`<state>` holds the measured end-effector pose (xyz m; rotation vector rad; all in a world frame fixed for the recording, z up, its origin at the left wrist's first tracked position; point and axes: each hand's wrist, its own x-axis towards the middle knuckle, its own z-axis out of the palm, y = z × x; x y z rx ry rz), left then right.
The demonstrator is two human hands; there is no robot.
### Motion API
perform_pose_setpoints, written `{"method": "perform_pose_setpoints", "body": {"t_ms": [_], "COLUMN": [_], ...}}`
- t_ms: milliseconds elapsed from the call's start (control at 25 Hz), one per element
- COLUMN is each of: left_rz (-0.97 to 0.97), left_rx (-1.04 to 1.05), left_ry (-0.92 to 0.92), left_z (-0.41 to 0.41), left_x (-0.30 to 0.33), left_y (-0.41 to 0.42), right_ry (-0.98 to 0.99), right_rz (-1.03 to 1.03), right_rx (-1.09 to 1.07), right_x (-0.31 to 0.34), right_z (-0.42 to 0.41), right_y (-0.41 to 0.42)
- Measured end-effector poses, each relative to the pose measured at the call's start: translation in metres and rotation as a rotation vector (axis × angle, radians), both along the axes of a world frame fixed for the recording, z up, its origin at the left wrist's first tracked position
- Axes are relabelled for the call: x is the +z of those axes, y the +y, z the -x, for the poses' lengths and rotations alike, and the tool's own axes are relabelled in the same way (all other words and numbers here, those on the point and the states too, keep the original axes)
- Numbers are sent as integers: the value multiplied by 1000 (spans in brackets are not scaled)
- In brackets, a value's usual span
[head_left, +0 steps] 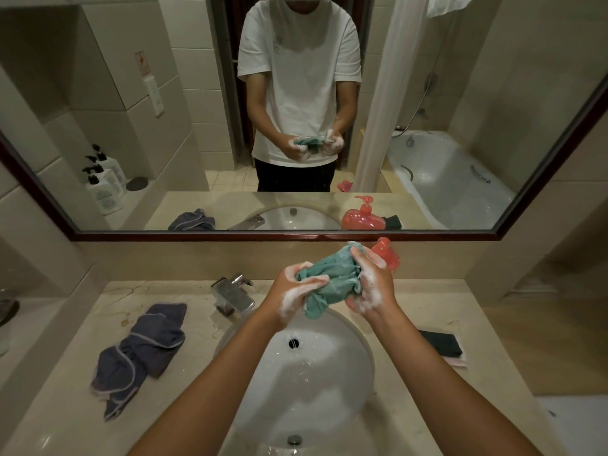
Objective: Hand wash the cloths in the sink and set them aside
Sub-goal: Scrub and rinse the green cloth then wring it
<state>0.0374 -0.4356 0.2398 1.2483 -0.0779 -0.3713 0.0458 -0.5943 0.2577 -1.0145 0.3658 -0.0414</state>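
Purple cloth [141, 350]: crumpled on the desk [65, 432] at 9 o'clock from the sink [329, 383], well apart from both hands.
Faucet [234, 295]: at 11 o'clock on the sink rim.
Left hand [292, 296]: soapy, forearm reaching up from 6 o'clock, grip curled tight round the left end of the teal cloth [332, 278].
Teal cloth: bunched between both hands, held above the sink's far edge at 12 o'clock.
Right hand [370, 284]: foamy, grip clenched on the cloth's right end.
Red soap bottle [386, 255]: just behind the right hand.
Dark cloth [444, 344]: flat on the desk at 3 o'clock.
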Motion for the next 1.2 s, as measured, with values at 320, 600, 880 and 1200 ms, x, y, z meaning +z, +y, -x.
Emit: {"method": "perform_pose_setpoints", "body": {"t_ms": [320,600,880,1200], "left_rz": [-100,-352,-390,-417], "left_rx": [393,455,528,590], "left_ry": [100,-114,-94,-149], "left_z": [-6,3,-4,-6], "left_x": [13,21,30,31], "left_y": [-25,-48,-31,-24], "right_ry": [-20,30,-9,-19], "right_rz": [357,456,501,508], "right_rx": [-32,-153,-90,-15], "right_x": [-6,10,6,-4], "right_z": [15,-4,8,25], "right_y": [35,54,75,84]}}
